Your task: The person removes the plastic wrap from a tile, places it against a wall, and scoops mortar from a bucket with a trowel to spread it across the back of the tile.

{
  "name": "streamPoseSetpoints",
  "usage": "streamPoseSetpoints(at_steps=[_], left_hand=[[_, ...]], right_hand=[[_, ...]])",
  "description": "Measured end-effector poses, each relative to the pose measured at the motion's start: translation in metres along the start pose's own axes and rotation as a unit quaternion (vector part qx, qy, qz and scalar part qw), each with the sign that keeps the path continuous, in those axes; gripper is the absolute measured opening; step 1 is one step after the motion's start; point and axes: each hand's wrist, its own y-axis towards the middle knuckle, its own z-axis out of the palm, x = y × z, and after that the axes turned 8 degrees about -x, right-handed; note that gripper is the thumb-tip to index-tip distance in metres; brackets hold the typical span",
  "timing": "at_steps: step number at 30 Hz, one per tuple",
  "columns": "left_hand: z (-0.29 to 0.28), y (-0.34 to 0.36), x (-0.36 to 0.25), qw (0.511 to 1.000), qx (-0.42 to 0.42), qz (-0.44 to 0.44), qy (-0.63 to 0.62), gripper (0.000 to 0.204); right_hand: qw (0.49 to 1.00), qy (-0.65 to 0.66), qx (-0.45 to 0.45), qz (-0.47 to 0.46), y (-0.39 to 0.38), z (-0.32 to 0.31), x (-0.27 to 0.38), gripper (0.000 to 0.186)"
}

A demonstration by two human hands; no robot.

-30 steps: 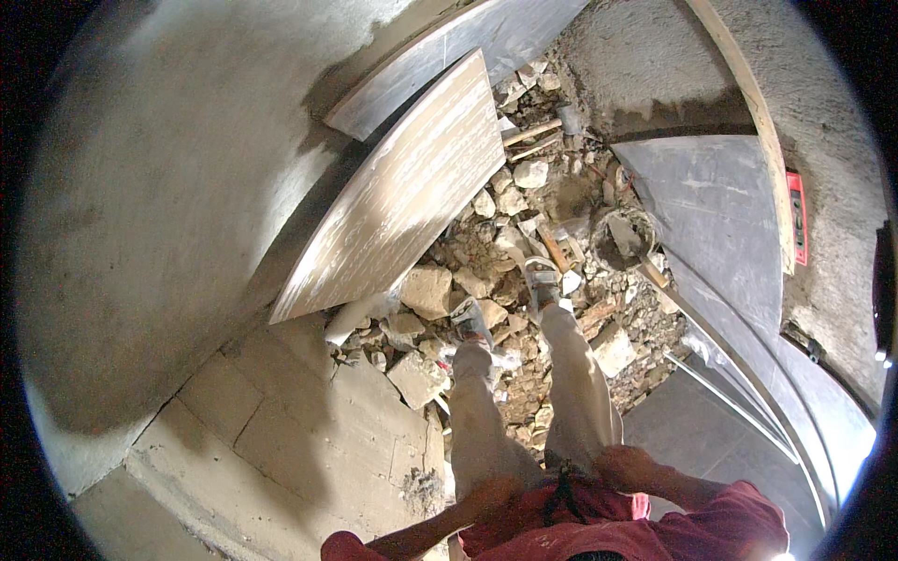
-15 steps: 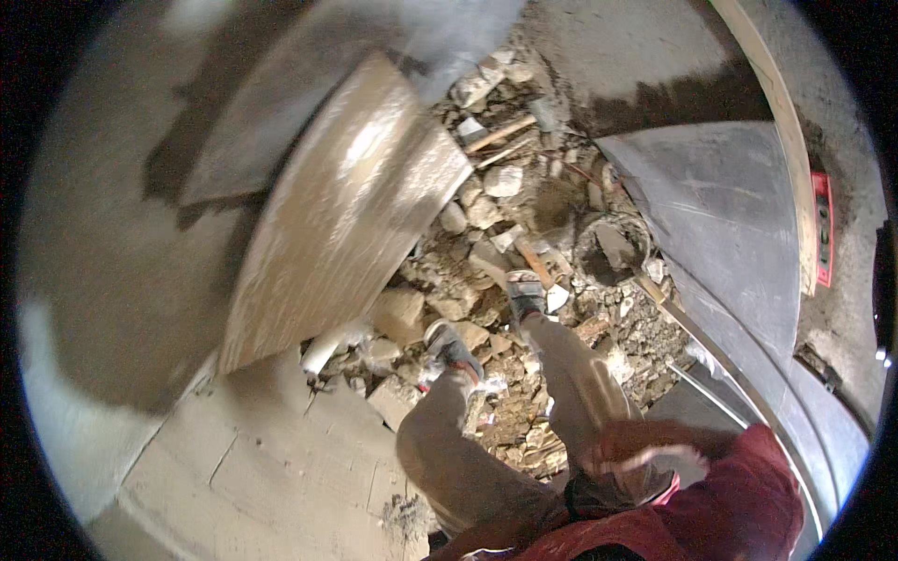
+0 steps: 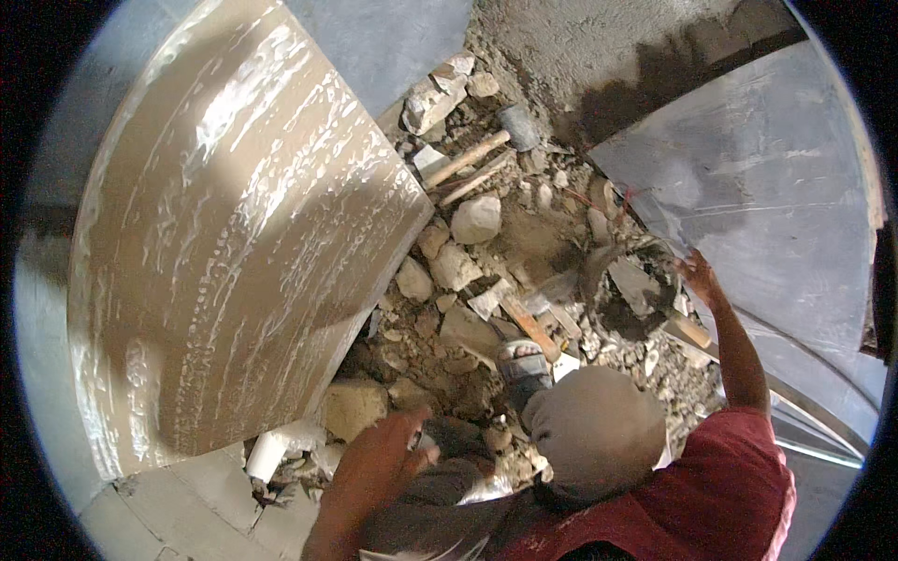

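My right hand reaches out on the right with its fingers spread, beside the rim of a round dark bucket. Inside the bucket lies a flat grey piece. Low in the view, my left hand hangs over my leg, thumb and fingers apart, with nothing visibly held. Ahead of my shoe rests a tool with a wooden handle and a pale metal head. Farther off lies a hammer with a grey head and wooden handle.
Broken stones and loose soil cover the ground. A large, wet-looking tan board fills the left side. Grey sheets lie on the right. A white pipe end sticks out near the board's lower edge. A wooden shaft lies beside the bucket.
I have crouched lower, and the view is closer to the rubble. My right hand has moved from near my lap out to the bucket's rim. My left hand has come into view.
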Motion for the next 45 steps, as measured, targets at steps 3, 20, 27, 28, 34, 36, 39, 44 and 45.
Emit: streamPoseSetpoints(at_steps=[3, 20, 27, 28, 34, 36, 39, 44, 45], left_hand=[[0.012, -0.010, 0.011, 0.995, 0.081, 0.050, -0.036, 0.041], [0.021, -0.038, 0.041, 0.997, 0.016, 0.006, 0.069, 0.042], [0.022, -0.042, 0.045, 1.000, -0.006, 0.016, 0.011, 0.044], [0.019, -0.042, 0.041, 1.000, -0.006, -0.002, 0.016, 0.045], [0.008, -0.040, 0.034, 0.997, 0.052, -0.059, -0.022, 0.048], [0.009, -0.033, 0.035, 0.998, 0.026, -0.051, -0.015, 0.047], [0.014, -0.014, 0.039, 1.000, 0.007, -0.020, -0.002, 0.046], [0.009, 0.013, 0.023, 0.999, 0.015, -0.022, 0.037, 0.047], [0.011, 0.012, 0.021, 0.999, 0.029, -0.026, 0.024, 0.047]], right_hand=[[0.994, 0.018, -0.082, -0.072, 0.011, 0.008, -0.013, 0.047], [0.923, 0.071, -0.085, -0.368, -0.074, -0.195, 0.266, 0.012], [0.836, -0.022, -0.022, -0.548, -0.038, -0.119, 0.306, 0.014], [0.850, -0.052, 0.003, -0.525, -0.035, -0.099, 0.310, 0.018], [0.856, -0.036, -0.012, -0.516, -0.036, -0.131, 0.326, 0.021], [0.870, -0.022, -0.044, -0.490, -0.033, -0.147, 0.338, 0.020], [0.873, -0.056, -0.039, -0.483, -0.017, -0.127, 0.342, 0.020], [0.882, 0.015, 0.033, -0.470, 0.000, -0.067, 0.337, 0.028], [0.870, 0.046, 0.043, -0.490, -0.002, -0.067, 0.339, 0.026]])
